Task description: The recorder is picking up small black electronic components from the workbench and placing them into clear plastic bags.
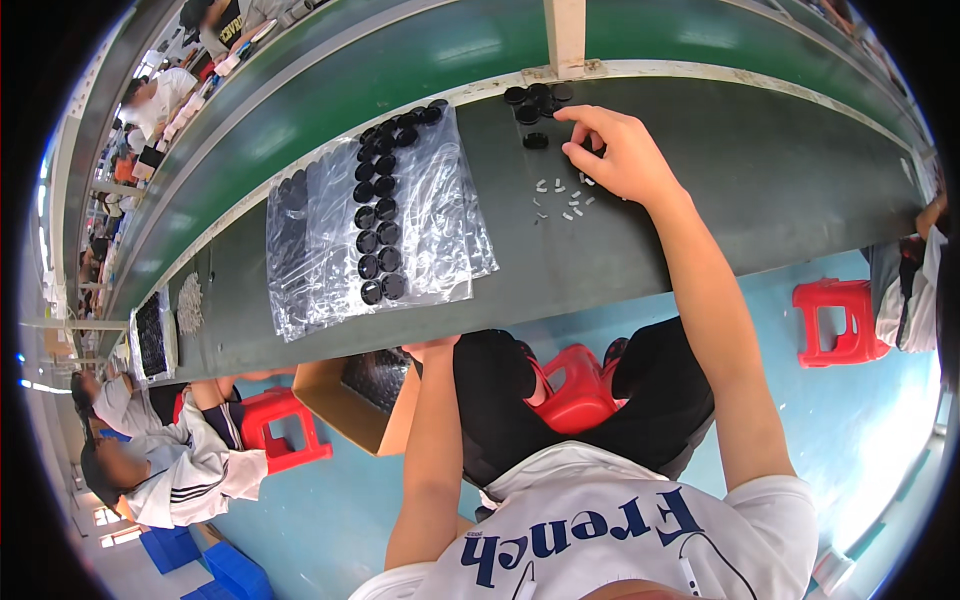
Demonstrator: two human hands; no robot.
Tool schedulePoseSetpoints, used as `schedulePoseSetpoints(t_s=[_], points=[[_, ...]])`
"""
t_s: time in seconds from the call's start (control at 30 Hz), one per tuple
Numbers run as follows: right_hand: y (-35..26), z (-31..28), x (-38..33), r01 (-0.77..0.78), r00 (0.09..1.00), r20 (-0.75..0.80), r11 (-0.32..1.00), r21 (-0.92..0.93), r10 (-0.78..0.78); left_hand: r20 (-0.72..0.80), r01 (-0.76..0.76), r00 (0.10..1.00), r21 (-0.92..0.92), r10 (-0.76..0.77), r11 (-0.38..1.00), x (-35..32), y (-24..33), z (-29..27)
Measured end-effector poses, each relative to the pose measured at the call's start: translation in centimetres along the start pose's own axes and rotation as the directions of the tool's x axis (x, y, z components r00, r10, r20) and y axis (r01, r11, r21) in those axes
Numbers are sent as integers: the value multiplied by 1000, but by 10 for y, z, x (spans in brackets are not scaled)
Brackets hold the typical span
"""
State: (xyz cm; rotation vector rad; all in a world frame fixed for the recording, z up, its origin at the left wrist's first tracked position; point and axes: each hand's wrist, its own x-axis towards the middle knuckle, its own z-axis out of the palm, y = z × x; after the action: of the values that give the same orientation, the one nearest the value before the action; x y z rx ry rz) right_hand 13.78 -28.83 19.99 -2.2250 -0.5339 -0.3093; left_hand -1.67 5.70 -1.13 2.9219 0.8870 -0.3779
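Over the far part of the dark table, my right hand reaches toward a cluster of round black caps. Its index finger and thumb are apart with nothing visible between them; the index tip is beside the caps, and the other fingers are partly curled. One black cap lies separately, left of the thumb. Small whitish pieces are scattered below this hand. At the table's near edge is my left hand, its fingers hidden by the tabletop. Clear plastic bags lie to the left, with black caps in two columns on them.
A green rail and an upright post border the table's far side. An open cardboard box stands below the near edge, left of my legs. Red stools stand on the floor; other people sit at far left and right.
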Motion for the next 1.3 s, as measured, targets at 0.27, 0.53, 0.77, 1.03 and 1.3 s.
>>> schedulePoseSetpoints(t_s=[0.27,0.53,0.77,1.03,1.3], points=[[-8,24,3,304,952,35,939,-158,-303,-6,-51,999,84,51,995,-2,26,1],[-28,35,19,345,937,-7,927,-150,-350,-217,-238,956,-189,196,953,54,-35,117],[-18,44,35,185,983,11,980,-74,-185,40,-199,980,40,197,979,11,21,36],[-32,79,39,335,942,98,884,-326,-321,-44,-130,990,64,133,989,47,-15,108],[-35,54,33,237,964,82,959,155,-252,-18,-100,995,92,102,991,32,15,69]])
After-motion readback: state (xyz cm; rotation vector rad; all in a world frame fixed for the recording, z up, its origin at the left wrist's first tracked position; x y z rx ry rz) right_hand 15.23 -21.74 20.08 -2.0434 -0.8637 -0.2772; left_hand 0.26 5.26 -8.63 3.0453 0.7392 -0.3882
